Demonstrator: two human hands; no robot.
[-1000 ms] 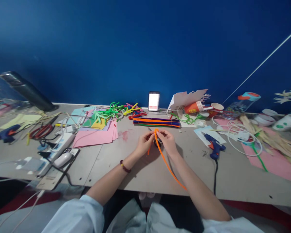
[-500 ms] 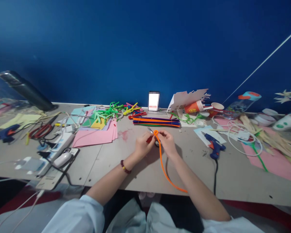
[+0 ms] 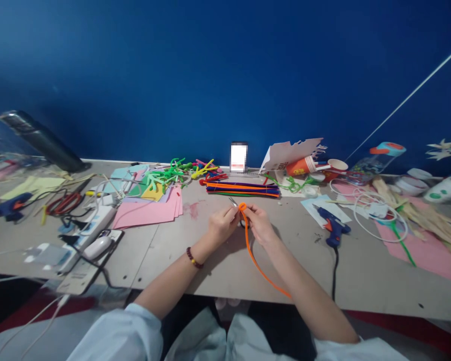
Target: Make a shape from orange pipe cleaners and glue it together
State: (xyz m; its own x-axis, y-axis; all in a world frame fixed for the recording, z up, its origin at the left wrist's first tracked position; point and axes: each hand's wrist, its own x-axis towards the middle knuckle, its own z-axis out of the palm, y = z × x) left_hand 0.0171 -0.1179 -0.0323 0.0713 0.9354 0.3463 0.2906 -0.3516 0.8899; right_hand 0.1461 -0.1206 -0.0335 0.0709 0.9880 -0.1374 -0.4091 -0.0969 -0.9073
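Observation:
Both hands meet over the middle of the table, at an orange pipe cleaner (image 3: 249,246) whose top end is bent into a small loop. My left hand (image 3: 221,225) is closed, its fingertips pinching at the loop's left side. From the right, my right hand (image 3: 259,223) pinches the same loop between thumb and fingers. The long tail of the pipe cleaner curves down past my right forearm to the table's front edge. Under the hands lie scissors (image 3: 233,201), mostly hidden; their tips and part of a dark handle show.
Behind the hands lies a bundle of coloured pipe cleaners (image 3: 244,189), with a phone (image 3: 239,157) upright beyond it. A blue glue gun (image 3: 335,226) rests at right. Pink paper (image 3: 146,213), a power strip (image 3: 93,225) and a mouse (image 3: 97,246) are at left.
My left fingers have shifted slightly at the loop, and a red patch beside them is now covered. The pipe cleaner's tail hangs almost as before.

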